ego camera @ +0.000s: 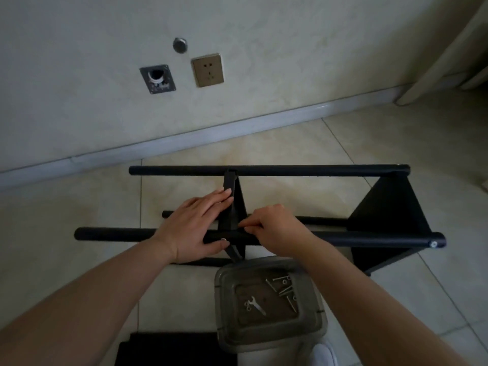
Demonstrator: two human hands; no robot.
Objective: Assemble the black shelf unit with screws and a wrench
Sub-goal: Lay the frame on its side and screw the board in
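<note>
Black tubes everywhere, so the shelf unit (264, 207) is lying on its side on the tile floor (369, 143) near the wall, with one shelf panel (388, 204) already sitting at the right end and a middle panel (235, 204) being lined up between the poles. Left hand (196, 225) has straight fingers laid against that middle panel with the thumb down by the near pole (116, 233), so it's bracing more than grabbing. Right hand (274, 228) is curled, fingertips pinching right at the joint where panel meets pole; looks like a screw going in, but it's too small and shadowed to be sure what's between the fingers. The grey tub (266, 334) just in front holds the spare screws (284, 287) and the little wrench (257, 305), untouched for now. My take on doing this bit right: keep the panel square to the pole with the flat hand, get the hole lined up before pushing anything, and start the thread by finger so it doesn't cross. Only grab the wrench once it's seated, and leave it slightly loose until the other corners are in, otherwise the frame fights you
</note>
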